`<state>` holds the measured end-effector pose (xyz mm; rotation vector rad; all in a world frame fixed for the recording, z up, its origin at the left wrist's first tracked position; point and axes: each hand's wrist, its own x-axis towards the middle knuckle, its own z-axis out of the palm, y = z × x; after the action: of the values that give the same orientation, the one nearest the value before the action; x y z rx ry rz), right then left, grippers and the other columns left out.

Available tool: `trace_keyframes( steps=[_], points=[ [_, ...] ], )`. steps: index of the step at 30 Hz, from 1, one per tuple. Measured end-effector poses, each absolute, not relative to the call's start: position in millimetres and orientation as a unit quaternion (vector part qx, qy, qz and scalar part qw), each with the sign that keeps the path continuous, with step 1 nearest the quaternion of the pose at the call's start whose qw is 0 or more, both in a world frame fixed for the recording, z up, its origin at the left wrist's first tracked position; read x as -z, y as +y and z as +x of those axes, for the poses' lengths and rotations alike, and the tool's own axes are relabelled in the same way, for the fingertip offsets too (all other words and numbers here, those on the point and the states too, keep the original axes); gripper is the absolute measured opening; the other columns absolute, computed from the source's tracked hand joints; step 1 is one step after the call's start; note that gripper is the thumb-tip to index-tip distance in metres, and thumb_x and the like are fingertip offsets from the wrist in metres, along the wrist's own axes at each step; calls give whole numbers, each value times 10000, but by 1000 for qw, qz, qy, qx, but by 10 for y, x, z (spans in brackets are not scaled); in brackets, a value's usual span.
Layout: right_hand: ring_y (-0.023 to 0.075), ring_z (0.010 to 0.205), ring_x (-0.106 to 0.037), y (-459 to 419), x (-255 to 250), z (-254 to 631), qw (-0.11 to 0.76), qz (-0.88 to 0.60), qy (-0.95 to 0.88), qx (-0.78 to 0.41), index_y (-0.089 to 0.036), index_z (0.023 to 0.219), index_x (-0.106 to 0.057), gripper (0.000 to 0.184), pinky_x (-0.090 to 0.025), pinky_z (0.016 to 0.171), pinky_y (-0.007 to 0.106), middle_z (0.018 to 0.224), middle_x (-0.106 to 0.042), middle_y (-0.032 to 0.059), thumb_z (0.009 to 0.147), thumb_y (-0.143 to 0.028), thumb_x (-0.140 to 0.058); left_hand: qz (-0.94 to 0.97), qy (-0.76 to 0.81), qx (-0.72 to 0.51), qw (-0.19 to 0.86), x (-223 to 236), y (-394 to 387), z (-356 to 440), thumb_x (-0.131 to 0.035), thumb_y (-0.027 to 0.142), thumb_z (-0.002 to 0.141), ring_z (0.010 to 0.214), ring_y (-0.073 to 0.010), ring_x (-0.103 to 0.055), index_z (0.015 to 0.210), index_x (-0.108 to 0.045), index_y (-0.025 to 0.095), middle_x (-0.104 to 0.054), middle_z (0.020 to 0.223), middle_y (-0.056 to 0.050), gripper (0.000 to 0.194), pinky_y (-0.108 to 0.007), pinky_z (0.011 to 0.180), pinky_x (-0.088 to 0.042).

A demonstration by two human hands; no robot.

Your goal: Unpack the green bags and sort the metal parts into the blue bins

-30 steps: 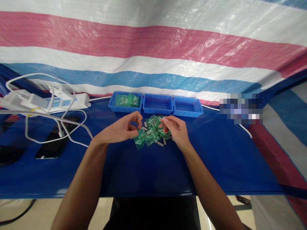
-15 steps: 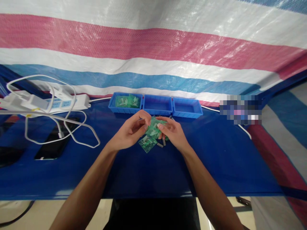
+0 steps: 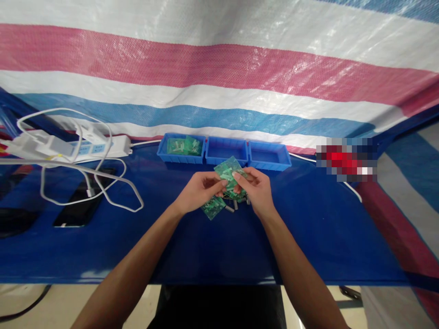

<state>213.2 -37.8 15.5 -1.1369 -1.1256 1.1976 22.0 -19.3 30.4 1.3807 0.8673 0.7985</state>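
A small green see-through plastic bag (image 3: 229,165) with pale little pieces inside is held up between both hands. My left hand (image 3: 200,189) pinches its lower left side between thumb and fingers. Gripping the right side is my right hand (image 3: 258,188), its thumb pressed on the front. Below them, another green bag (image 3: 213,208) lies on the table, partly under my left hand. Small grey metal cylinders (image 3: 235,205) lie beside it, and more green plastic under the held bag is partly hidden by my fingers.
Three joined blue bins stand behind my hands; the left bin (image 3: 181,158) contains green bags. Left are a white power strip (image 3: 120,146), looping white cables (image 3: 135,194) and a black phone (image 3: 77,205). A blurred-out patch is at the right. A striped sheet (image 3: 206,64) hangs behind the blue table (image 3: 219,251).
My left hand has moved right and now grips the green bag's edge. The bag is spread and raised more upright between both hands. The bins' contents look the same.
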Motion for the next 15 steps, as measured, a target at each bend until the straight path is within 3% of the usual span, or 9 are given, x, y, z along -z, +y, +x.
trace_keyframes(
  steps=[6, 10, 15],
  points=[
    [125, 538, -610, -357, -139, 2126, 555, -479, -455, -505, -209, 915, -747, 319, -505, 543, 272, 767, -762, 26, 850, -519, -790, 471, 421, -480, 609, -204, -47, 134, -832, 489, 808, 617, -93, -601, 747, -662, 142, -669, 709, -11, 391, -215, 626, -504],
    [122, 549, -611, -353, -133, 2131, 548, -482, -456, -510, -200, 897, -756, 335, -508, 551, 266, 778, -767, 35, 864, -533, -769, 337, 443, -590, 585, -113, 138, -36, -895, 446, 741, 632, -65, -606, 765, -616, 152, -652, 716, 17, 406, -178, 632, -509],
    [127, 551, -618, -352, -124, 2131, 546, -483, -457, -510, -202, 889, -762, 343, -516, 553, 271, 777, -768, 37, 873, -545, -751, 238, 458, -615, 595, -79, 290, -204, -826, 366, 839, 645, -76, -651, 875, -666, 137, -696, 750, -26, 282, -178, 630, -518]
  ],
)
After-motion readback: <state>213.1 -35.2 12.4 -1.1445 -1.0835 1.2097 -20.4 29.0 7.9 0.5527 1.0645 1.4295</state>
